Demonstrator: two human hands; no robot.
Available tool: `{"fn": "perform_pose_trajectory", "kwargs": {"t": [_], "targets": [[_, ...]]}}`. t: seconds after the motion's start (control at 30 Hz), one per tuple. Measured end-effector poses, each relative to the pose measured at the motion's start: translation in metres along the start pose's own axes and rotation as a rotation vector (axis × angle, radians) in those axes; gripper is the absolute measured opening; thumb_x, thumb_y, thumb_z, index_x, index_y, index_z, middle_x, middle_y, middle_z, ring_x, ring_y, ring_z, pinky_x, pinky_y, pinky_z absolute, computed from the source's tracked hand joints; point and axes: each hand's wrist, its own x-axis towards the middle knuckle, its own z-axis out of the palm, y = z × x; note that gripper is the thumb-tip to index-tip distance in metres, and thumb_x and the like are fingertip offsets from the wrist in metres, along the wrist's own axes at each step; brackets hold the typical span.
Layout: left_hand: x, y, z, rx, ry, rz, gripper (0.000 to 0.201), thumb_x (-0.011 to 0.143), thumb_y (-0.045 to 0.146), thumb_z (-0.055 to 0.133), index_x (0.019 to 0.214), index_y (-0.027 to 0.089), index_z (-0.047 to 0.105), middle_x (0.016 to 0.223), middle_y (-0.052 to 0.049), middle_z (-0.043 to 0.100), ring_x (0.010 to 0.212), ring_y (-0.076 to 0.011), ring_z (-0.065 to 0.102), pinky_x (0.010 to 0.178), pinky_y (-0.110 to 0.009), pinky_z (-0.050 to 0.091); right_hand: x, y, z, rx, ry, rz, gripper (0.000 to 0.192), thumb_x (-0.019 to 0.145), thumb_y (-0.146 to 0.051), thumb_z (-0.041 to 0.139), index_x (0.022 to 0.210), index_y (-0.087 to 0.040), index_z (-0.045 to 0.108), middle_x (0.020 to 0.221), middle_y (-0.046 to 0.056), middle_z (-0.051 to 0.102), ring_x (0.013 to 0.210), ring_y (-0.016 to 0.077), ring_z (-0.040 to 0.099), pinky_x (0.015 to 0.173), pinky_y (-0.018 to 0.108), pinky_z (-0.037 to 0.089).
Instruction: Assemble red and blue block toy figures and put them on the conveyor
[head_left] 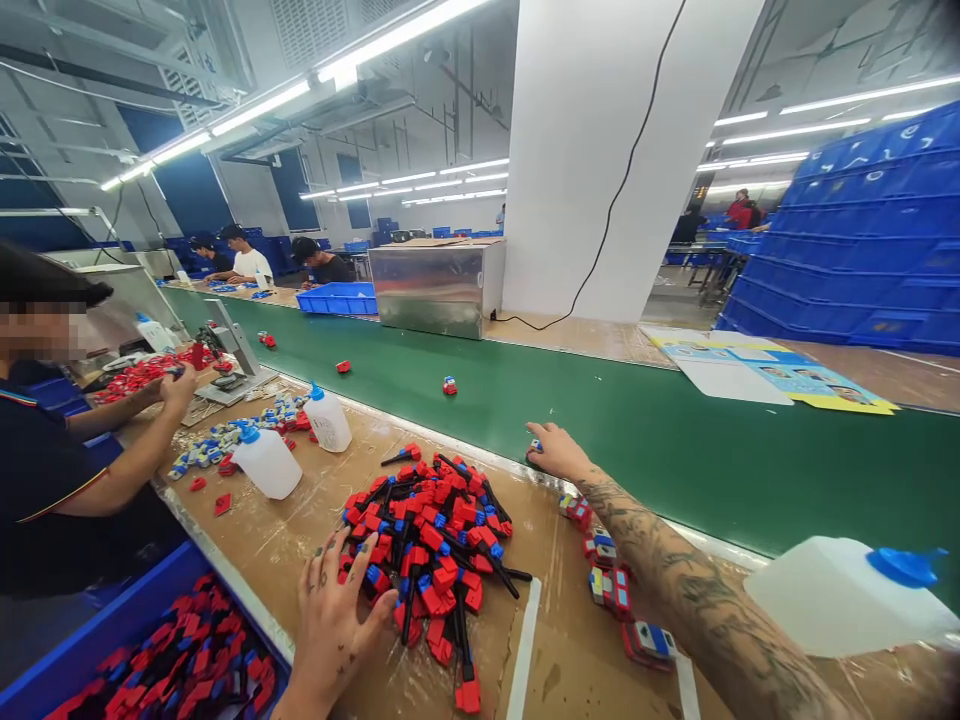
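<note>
My left hand (pixel 337 610) is open, its fingers spread over the near left edge of a pile of red and blue plastic parts with black rods (pixel 427 540). Stretched forward, my right hand (pixel 559 452) has its fingers curled around a small toy vehicle (pixel 534 450) at the near edge of the green conveyor belt (pixel 495 400); most of that toy is hidden. Beneath my right forearm runs a row of several red, white and blue toy vehicles (pixel 609 590) on the cardboard-covered table (pixel 570 650).
A white bottle with a blue cap (pixel 840 595) stands at right; two more bottles (pixel 270 462) stand left. A blue bin (pixel 157 625) holds red parts. At far left, a co-worker (pixel 75 430) handles something. Another toy (pixel 450 385) sits on the belt.
</note>
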Motion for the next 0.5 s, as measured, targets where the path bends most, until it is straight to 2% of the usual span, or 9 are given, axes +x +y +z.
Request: {"fn": "perform_pose_trajectory", "kwargs": {"t": [0.07,0.2,0.27,0.37,0.43,0.5], "targets": [[-0.013,-0.009,-0.001,-0.004,-0.021,-0.071,0.065,0.085,0.062,0.058,0.143,0.031,0.053,0.151,-0.013,0.038,0.137,-0.04,0.037,0.108,-0.062,0.036,0.006,-0.006,0.0,0.001,-0.049,-0.012,0.028,0.098,-0.037,0.06,0.117,-0.017,0.063,0.123,0.01,0.062,0.109,0.0261,0.061,0.097,0.049,0.047],[-0.036,-0.013,0.005,-0.06,-0.218,-0.111,0.082,0.079,0.068,0.064,0.149,0.031,0.043,0.154,-0.013,0.034,0.141,-0.0399,0.033,0.11,-0.057,0.039,-0.011,-0.019,-0.003,0.036,-0.224,-0.176,0.023,0.089,-0.031,0.067,0.108,-0.018,0.067,0.109,0.007,0.069,0.1,0.0238,0.064,0.091,0.039,0.049],[-0.04,-0.009,0.01,-0.07,-0.297,-0.119,0.085,0.077,0.066,0.066,0.15,0.031,0.041,0.153,-0.013,0.038,0.142,-0.0404,0.032,0.112,-0.057,0.036,-0.026,-0.024,-0.004,0.049,-0.336,-0.249,0.021,0.077,-0.026,0.072,0.098,-0.021,0.072,0.099,0.005,0.073,0.092,0.0242,0.067,0.082,0.032,0.05],[-0.037,-0.003,0.013,-0.083,-0.345,-0.149,0.085,0.078,0.061,0.068,0.152,0.035,0.037,0.155,-0.011,0.036,0.145,-0.0409,0.026,0.113,-0.057,0.034,-0.038,-0.03,-0.007,0.062,-0.485,-0.286,0.016,0.066,-0.028,0.072,0.081,-0.023,0.075,0.082,0.003,0.075,0.079,0.0256,0.069,0.066,0.028,0.05],[-0.031,-0.001,0.011,-0.105,-0.364,-0.16,0.087,0.077,0.059,0.069,0.153,0.038,0.031,0.157,-0.009,0.033,0.147,-0.041,0.023,0.114,-0.058,0.033,-0.036,-0.034,-0.009,0.077,-0.516,-0.289,0.02,0.069,-0.032,0.067,0.084,-0.024,0.076,0.084,0.003,0.076,0.078,0.0261,0.07,0.065,0.028,0.05],[-0.025,0.001,0.005,-0.132,-0.393,-0.167,0.092,0.075,0.058,0.073,0.154,0.041,0.029,0.159,-0.009,0.03,0.147,-0.0419,0.022,0.114,-0.061,0.03,-0.031,-0.04,-0.01,0.073,-0.494,-0.294,0.029,0.075,-0.037,0.058,0.094,-0.023,0.075,0.089,0.007,0.076,0.081,0.0281,0.07,0.07,0.031,0.051]]}}
